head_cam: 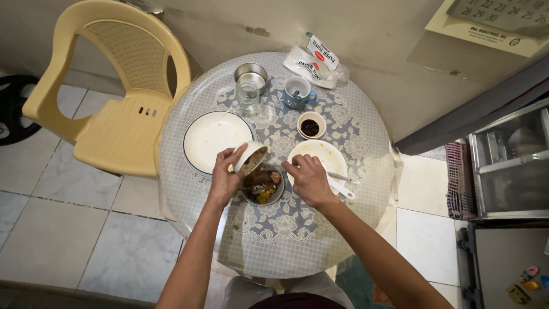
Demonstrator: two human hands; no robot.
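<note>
Near table [366, 189] edge — tilted bowl [249, 157]

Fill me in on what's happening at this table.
A person's left hand tips a small white bowl over a metal bowl of food scraps. The right hand holds a utensil over a used white plate. Farther back stand an empty plate, a glass and a blue mug.

Round table [297, 252], lace-patterned cloth [286, 220], dishes.
</note>
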